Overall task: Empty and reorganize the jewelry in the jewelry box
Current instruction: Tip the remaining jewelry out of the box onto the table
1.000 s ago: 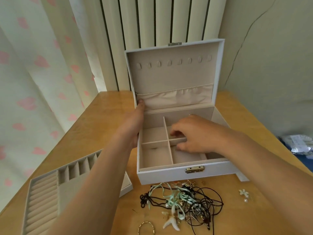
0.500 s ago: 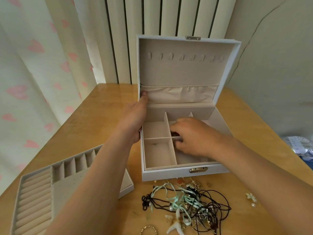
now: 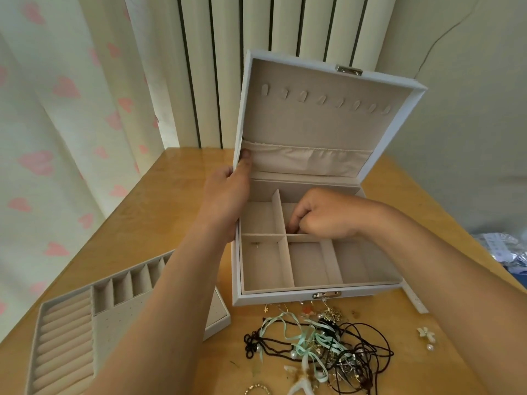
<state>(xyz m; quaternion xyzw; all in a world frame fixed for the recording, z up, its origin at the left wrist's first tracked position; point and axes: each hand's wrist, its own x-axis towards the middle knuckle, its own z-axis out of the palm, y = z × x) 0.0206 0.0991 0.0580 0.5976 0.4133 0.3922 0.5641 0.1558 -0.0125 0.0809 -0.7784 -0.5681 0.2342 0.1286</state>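
A white jewelry box (image 3: pixel 288 300) stands open on the wooden table, its beige lid (image 3: pixel 313 129) upright with a row of hooks and a fabric pocket. My left hand (image 3: pixel 228 192) grips the lid's lower left edge, thumb on the inside. My right hand (image 3: pixel 322 215) reaches into a rear compartment, fingers curled and pinching something small that I cannot make out. A small pin (image 3: pixel 255 245) lies in the front left compartment. In front of the box lies a tangled pile of jewelry (image 3: pixel 322 346): black cords, a mint ribbon, pearls, gold charms.
The box's removable beige tray (image 3: pixel 68 332) with ring rolls and slots lies at the left front. A small flower earring (image 3: pixel 425 334) and a pearl lie at the right. A gold bracelet (image 3: pixel 258 388) sits at the bottom edge. Curtains hang left; plastic packets (image 3: pixel 502 252) lie far right.
The view has shifted, so the box sits further right and its lid looks tilted. My right hand's fingers have curled tighter in the rear compartment. My left hand keeps its hold on the lid.
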